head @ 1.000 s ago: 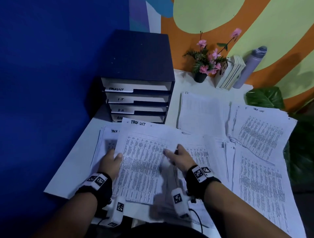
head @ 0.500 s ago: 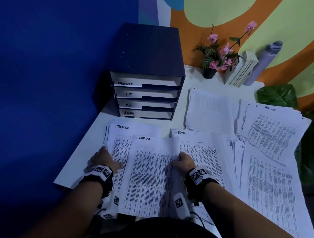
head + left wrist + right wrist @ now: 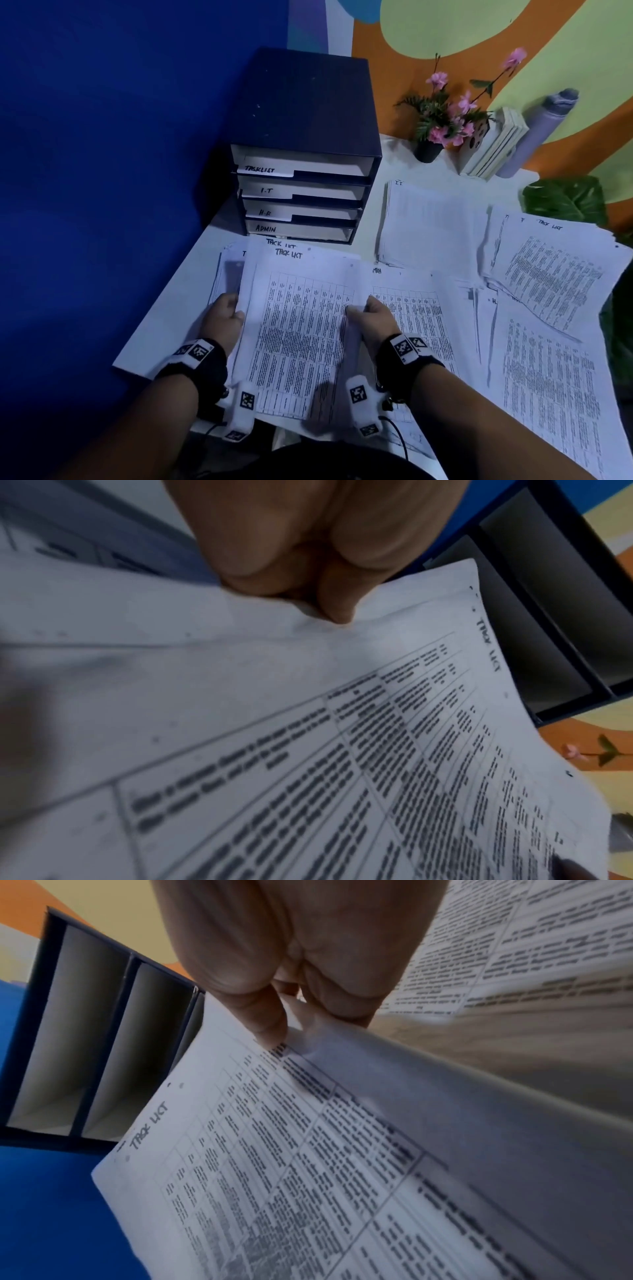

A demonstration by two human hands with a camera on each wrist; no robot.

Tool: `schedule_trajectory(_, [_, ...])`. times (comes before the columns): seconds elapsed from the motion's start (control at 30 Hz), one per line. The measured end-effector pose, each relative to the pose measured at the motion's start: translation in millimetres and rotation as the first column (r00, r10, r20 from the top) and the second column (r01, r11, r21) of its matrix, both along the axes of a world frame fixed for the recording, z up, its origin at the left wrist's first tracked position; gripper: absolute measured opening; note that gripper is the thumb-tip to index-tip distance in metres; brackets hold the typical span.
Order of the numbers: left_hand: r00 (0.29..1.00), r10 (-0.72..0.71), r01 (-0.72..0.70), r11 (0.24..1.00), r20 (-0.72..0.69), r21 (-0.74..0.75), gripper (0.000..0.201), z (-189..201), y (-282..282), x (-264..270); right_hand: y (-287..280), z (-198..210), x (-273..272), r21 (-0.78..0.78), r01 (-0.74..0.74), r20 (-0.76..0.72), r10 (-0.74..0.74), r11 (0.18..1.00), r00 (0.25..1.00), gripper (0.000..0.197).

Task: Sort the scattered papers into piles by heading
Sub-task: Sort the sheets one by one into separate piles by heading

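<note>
Blue wall — white table strewn with papers.

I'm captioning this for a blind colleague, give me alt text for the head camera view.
Two hands, left hand and right hand, grip the side edges of a white printed sheet headed "Task List" above piles of similar papers on a white table. Behind stands a dark blue four-drawer file organiser labelled Tasklist, I.T, H.R, Admin.
</note>
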State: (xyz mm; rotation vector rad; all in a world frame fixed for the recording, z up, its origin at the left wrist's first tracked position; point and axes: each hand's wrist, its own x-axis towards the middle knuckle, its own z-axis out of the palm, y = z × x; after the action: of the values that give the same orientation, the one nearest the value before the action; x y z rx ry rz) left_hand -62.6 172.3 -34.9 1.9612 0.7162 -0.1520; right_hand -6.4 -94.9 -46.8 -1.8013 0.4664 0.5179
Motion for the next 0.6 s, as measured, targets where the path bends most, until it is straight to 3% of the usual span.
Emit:
schedule_trajectory(0.07, [1.000, 0.006, -0.005, 0.998, -0.015, 0.066, 0.031, -1, 1, 0, 2, -5, 2, 0.016, 0.007, 0.015, -0.007, 1.000, 1.000, 0.025])
schedule_trajectory(0.13, [0.998, -0.017, 0.032, 0.956, -0.056, 0.292, 0.030, -3, 7, 0, 9, 11, -2, -0.031, 0.024, 0.074, -0.022, 0.999, 0.997, 0.019])
schedule_trajectory(0.2, [0.980, -0.048, 0.130, 0.886, -0.191, 0.444, 0.049, -8, 14, -2, 11, 21, -3, -0.123, 0.010, 0.115, 0.005, 0.992, 0.993, 0.032])
schedule_trajectory(0.3, [0.945, -0.062, 0.209, 0.868, -0.320, 0.450, 0.083, -13, 21, -5, 8, 24, -4, -0.227, -0.023, 0.059, 0.037, 0.974, 0.998, 0.061])
schedule_trajectory(0.33, [0.944, -0.065, 0.215, 0.863, -0.322, 0.456, 0.089, -14, 22, -4, 7, 20, -4, -0.250, -0.037, 0.043, 0.049, 0.968, 0.998, 0.057])
schedule_trajectory(0.4, [0.949, -0.070, 0.213, 0.862, -0.308, 0.459, 0.096, -14, 24, -3, 7, 17, -6, -0.297, -0.073, 0.038, 0.088, 0.952, 0.995, 0.018])
schedule_trajectory(0.53, [0.978, -0.040, 0.136, 0.872, -0.207, 0.471, 0.094, -15, 24, -3, 9, 12, -7, -0.285, -0.062, 0.047, 0.078, 0.956, 0.996, 0.027])
schedule_trajectory(0.6, [0.993, -0.007, 0.057, 0.906, -0.120, 0.420, 0.071, -15, 24, -3, 7, 11, -6, -0.264, -0.051, 0.085, 0.076, 0.963, 0.993, 0.033])
